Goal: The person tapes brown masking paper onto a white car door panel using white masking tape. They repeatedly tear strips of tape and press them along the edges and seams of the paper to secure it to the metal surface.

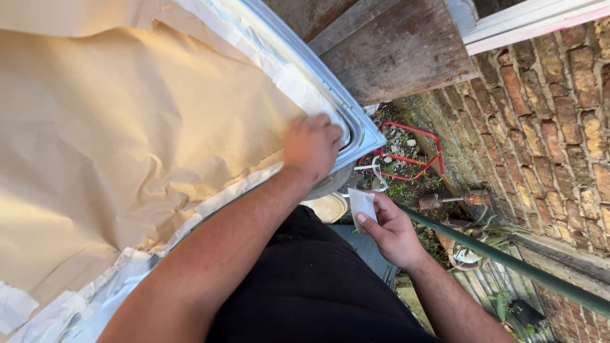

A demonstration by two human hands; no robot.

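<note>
My left hand [311, 147] rests knuckles-up on the corner of a light grey metal panel [363, 134], fingers curled onto a white taped strip [298, 86]; whether it grips anything is hidden. Tan masking paper [127, 127] covers most of the panel, edged with white tape. My right hand [389, 230] hangs lower, beside my black shirt, pinching a small white folded sheet [362, 203] between thumb and fingers.
A brick wall [546, 127] stands on the right, with weathered wooden boards [394, 51] above. Below lie a red wire frame [413, 152], rubble and weeds, a green pipe [508, 263] and a round pale lid [327, 206].
</note>
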